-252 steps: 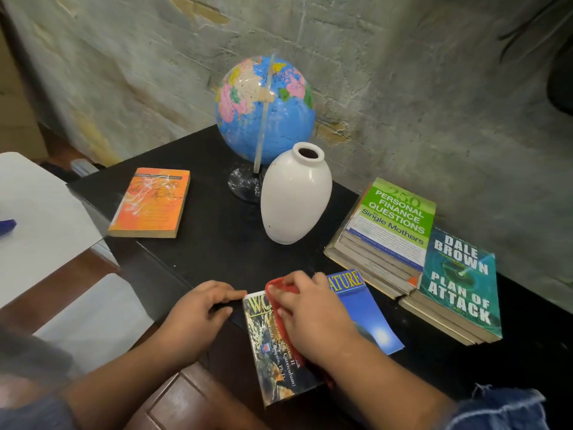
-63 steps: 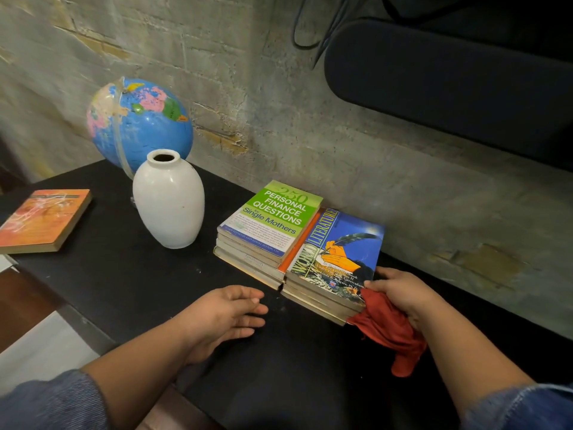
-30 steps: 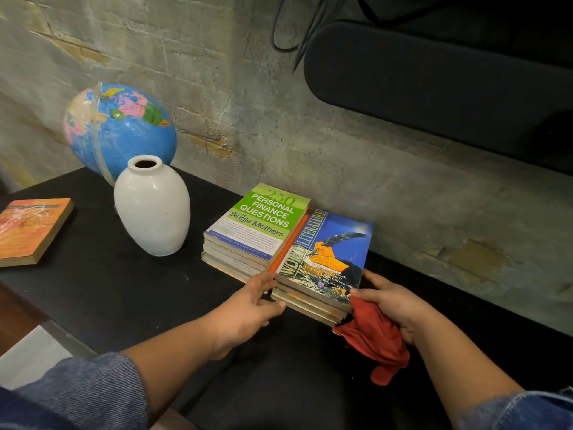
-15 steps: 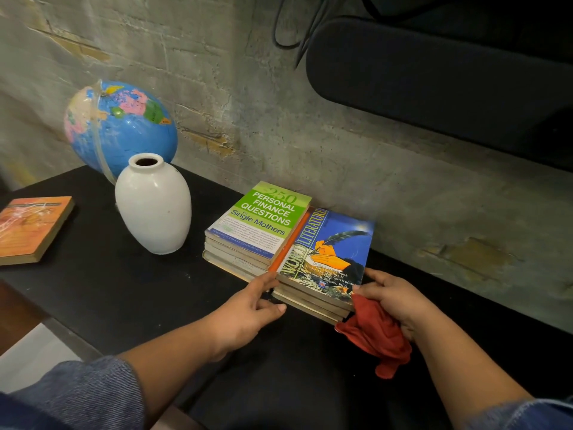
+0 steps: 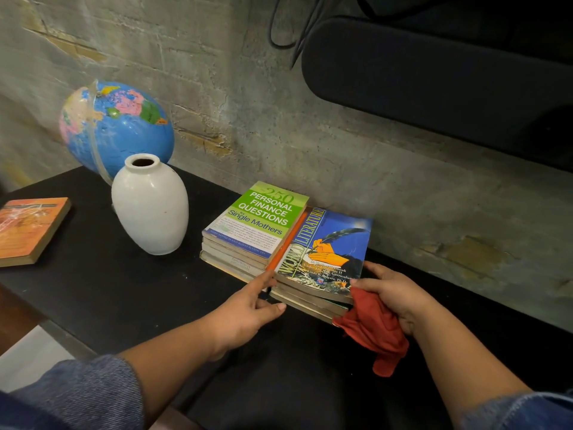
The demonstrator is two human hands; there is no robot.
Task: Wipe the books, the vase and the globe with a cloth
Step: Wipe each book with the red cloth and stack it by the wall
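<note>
Red cloth point(image 5: 372, 330): bunched in the right hand point(image 5: 393, 293), grip clamped round it, a tail hanging loose below. The same hand rests against the near right corner of the blue book point(image 5: 328, 246).

Blue book: some seconds ago it lay at the near edge of the counter point(image 5: 124, 290) under the cloth. It now tops the right pile, over the teal cover that showed there before. Judged wiped and put back.

Left hand point(image 5: 245, 308): two seconds ago flat on the counter. It has since come up to the near edge of the piles, forefinger stretched to the blue book's near left corner, thumb out beneath, grip apart and holding nothing. It seems to be squaring the pile.

Standing of task: one book likely done, the rest not shown either way.

Appearance:
- Blue book: soft, glossy cover, an orange hand with a quill, title running up its left edge.
- Green book point(image 5: 263, 215): tops the left pile, which touches the right one.
- Vase point(image 5: 150, 206): white, glazed, upright, left of the piles and apart from them.
- Globe point(image 5: 124, 125): blue, behind the vase.
- Orange book point(image 5: 28, 228): flat at the counter's left end.
</note>
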